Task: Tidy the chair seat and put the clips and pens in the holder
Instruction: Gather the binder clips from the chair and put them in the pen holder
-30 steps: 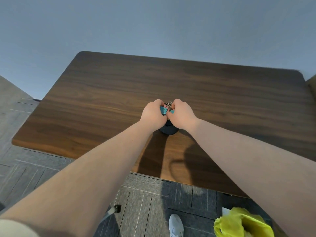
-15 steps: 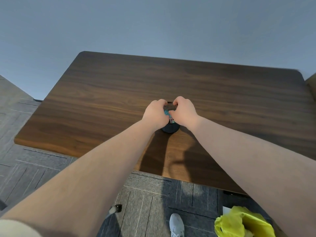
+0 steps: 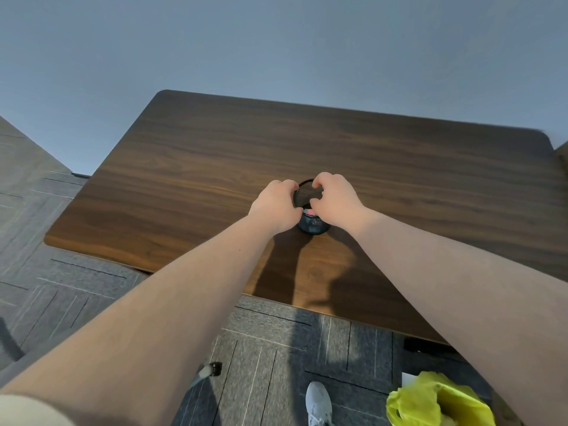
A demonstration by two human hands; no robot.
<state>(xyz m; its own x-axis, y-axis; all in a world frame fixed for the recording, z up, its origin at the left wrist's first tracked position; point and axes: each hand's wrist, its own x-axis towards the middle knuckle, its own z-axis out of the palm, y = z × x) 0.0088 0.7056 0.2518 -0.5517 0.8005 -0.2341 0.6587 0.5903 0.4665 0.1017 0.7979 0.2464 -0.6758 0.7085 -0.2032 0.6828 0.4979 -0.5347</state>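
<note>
While over holder: left hand (image 3: pixel 274 207) and right hand (image 3: pixel 335 200) curl at holder (image 3: pixel 312 222) rim; grip unclear.
Change: clips (image 3: pixel 307 213) now inside, released since before.

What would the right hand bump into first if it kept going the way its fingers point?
Probably the black mesh holder: the right hand has its fingers curled down over the holder's rim, right above the opening. Depth is hard to judge.

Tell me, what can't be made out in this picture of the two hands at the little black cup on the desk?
Head view:
- Inside the mesh holder: left hand and right hand cover most of the opening; only bits of teal and pink show.
- Fingertips of both hands: curled out of sight, so any grip is unclear.
- Yellow bag: cut off by the bottom edge.
- Chair seat: not in frame.
</note>
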